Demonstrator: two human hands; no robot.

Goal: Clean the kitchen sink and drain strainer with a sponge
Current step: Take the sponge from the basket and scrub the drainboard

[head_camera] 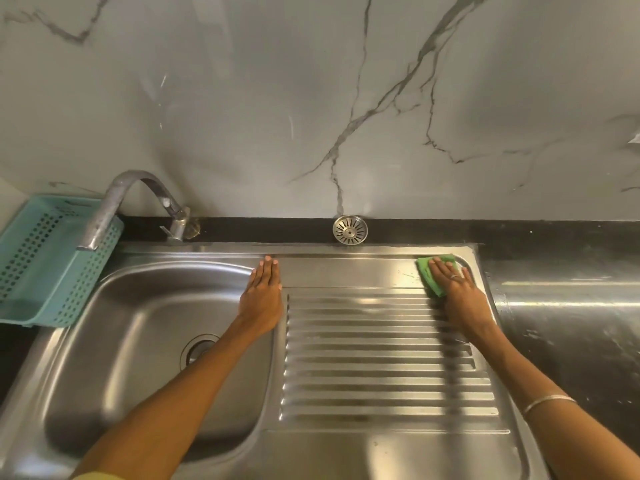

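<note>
Left hand point(262, 295): flat, palm down, on the steel strip between basin and drainboard; fingers straight and held together, tips pointing toward the wall; holds nothing.
Right hand point(453, 279): flat, palm down, on the green rectangular sponge point(428, 274); fingers straight and slightly spread, pressing the sponge to the steel; a ring on one finger, a thin silver bangle point(547, 402) on the forearm.
Sponge: at the far right corner of the ribbed stainless steel drainboard point(381, 358), on its smooth upper band, mostly covered by the hand.
Stainless steel sink basin point(138, 341): left of the drainboard; drain opening point(198, 351) partly hidden by the left forearm.
Round perforated steel drain strainer point(350, 230): out of the basin, propped on the black ledge against the grey veined marble wall point(242, 98).
Curved steel tap point(131, 202): behind the basin, spout turned left.
Teal perforated plastic basket point(41, 258): at the basin's left edge.
</note>
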